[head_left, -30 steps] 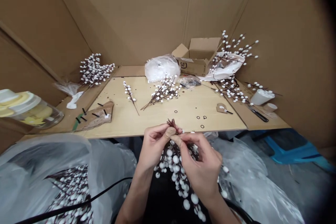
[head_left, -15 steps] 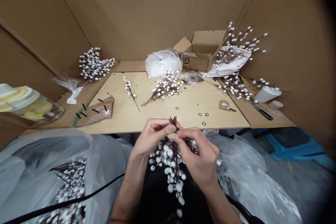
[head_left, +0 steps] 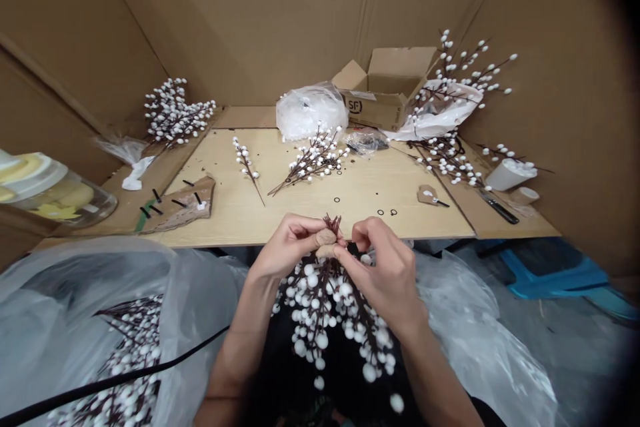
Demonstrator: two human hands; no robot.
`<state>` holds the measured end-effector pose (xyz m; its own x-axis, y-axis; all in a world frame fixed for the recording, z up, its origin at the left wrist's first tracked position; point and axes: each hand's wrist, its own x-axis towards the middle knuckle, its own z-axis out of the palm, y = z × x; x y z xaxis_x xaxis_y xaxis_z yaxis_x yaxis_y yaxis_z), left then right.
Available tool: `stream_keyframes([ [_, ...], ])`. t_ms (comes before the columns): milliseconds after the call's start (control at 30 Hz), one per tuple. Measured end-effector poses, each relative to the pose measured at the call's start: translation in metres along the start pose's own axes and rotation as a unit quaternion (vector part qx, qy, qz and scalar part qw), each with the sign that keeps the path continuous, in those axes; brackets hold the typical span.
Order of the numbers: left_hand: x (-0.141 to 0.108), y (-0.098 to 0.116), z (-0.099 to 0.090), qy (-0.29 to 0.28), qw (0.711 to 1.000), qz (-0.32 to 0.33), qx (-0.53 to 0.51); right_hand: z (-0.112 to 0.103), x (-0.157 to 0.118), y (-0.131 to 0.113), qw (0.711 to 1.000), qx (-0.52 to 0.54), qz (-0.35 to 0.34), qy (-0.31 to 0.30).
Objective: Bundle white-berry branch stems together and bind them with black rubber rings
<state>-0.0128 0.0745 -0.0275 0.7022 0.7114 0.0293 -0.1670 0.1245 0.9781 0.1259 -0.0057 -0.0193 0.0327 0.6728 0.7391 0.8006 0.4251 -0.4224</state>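
pinching white berry bunch (head_left: 310,307) by stems (head_left: 331,221) in left hand (head_left: 285,247), held berries-down before near edge of table (head_left: 235,223); touching same stems with thumb (head_left: 351,264) of right hand (head_left: 389,270), curling index finger (head_left: 359,229) apart from it, cannot tell if gripping anything; with loose sprig (head_left: 245,160) farther back on table

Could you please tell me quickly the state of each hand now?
Left hand: closed, holding the stems.
Right hand: thumb and forefinger apart at the stems; whether it grips them cannot be told.
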Motion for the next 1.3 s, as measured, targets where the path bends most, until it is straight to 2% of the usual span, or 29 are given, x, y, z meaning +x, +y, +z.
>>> stream_keyframes([
  [133,0.001,-0.001,-0.003,-0.006,1.0,0.001,0.029,-0.002,0.004,0.008,0.998,0.02,-0.025,-0.049],
  [267,0.002,0.0,-0.004,-0.026,0.997,-0.001,0.072,-0.004,0.01,0.017,0.991,0.042,-0.078,-0.097],
  [367,0.002,0.002,-0.003,-0.026,0.997,0.008,0.073,-0.005,0.014,0.024,0.985,0.117,-0.046,-0.122],
  [433,0.001,0.002,-0.001,-0.013,0.998,0.02,0.066,-0.006,0.016,0.03,0.965,0.222,0.03,-0.137],
  [533,0.001,0.002,0.0,-0.01,0.996,0.04,0.073,-0.006,0.021,0.038,0.911,0.369,0.116,-0.145],
  [600,0.001,0.001,-0.001,-0.027,0.995,0.042,0.091,-0.007,0.025,0.042,0.889,0.41,0.118,-0.164],
  [733,0.001,0.001,-0.003,-0.071,0.99,0.04,0.118,-0.01,0.036,0.046,0.869,0.429,0.07,-0.236],
  [833,0.0,0.004,-0.003,-0.098,0.986,0.046,0.131,-0.011,0.04,0.047,0.872,0.422,0.028,-0.248],
  [1000,-0.005,0.009,-0.001,-0.106,0.98,0.063,0.157,-0.011,0.039,0.043,0.89,0.411,-0.028,-0.196],
  [1300,-0.016,0.014,0.009,-0.077,0.968,0.106,0.216,-0.012,0.036,0.036,0.904,0.398,-0.075,-0.139],
])
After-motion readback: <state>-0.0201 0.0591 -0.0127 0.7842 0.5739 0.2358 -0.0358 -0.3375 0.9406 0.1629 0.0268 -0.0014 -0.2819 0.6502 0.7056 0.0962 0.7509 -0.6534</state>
